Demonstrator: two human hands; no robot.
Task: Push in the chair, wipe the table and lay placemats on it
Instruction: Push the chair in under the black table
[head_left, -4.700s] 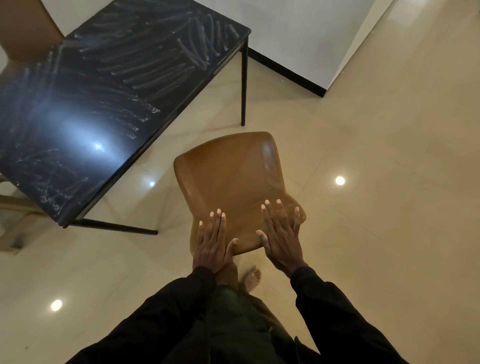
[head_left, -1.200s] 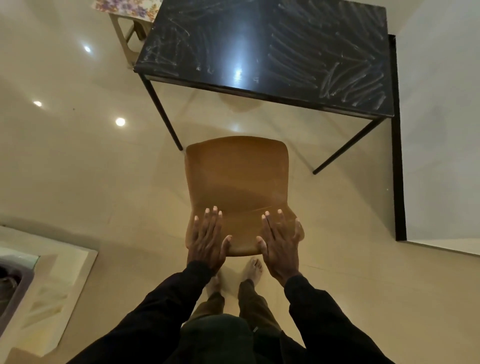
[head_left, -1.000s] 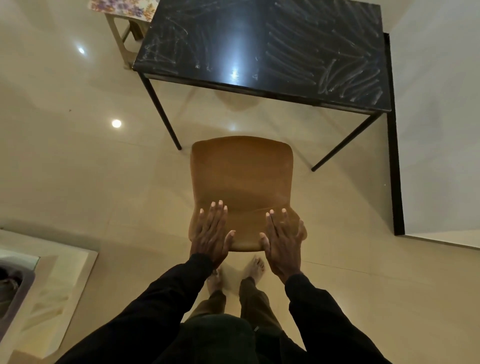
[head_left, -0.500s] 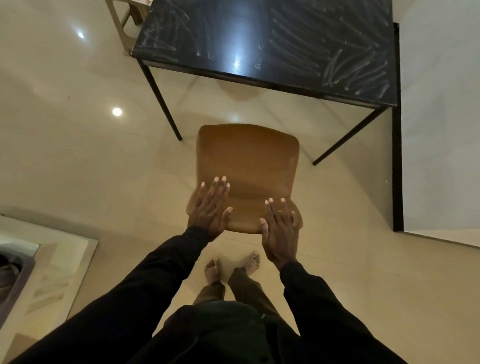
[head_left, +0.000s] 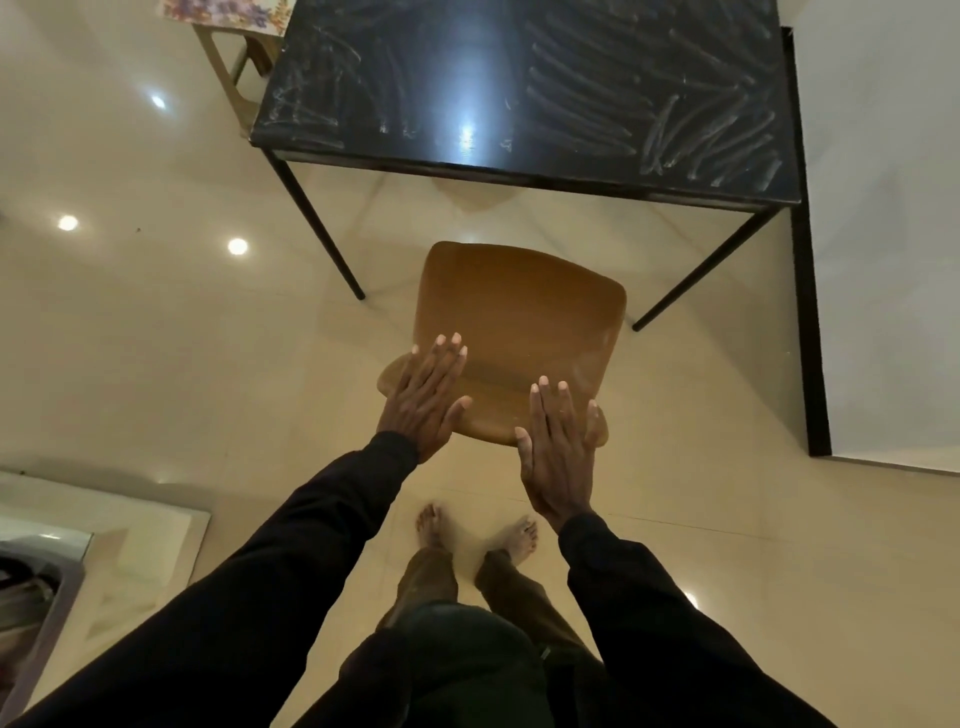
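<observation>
Left hand (head_left: 423, 397) and right hand (head_left: 558, 452), fingers straight, are lying flat on chair (head_left: 519, 312) back, hiding its legs; table (head_left: 519, 78) far side is running off-frame.

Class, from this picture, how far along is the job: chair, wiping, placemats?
Done: nothing yet. In hand: the left hand and right hand press flat on the chair back; its seat sits short of the table. Left: the table shows smears and bears no placemats.
</observation>
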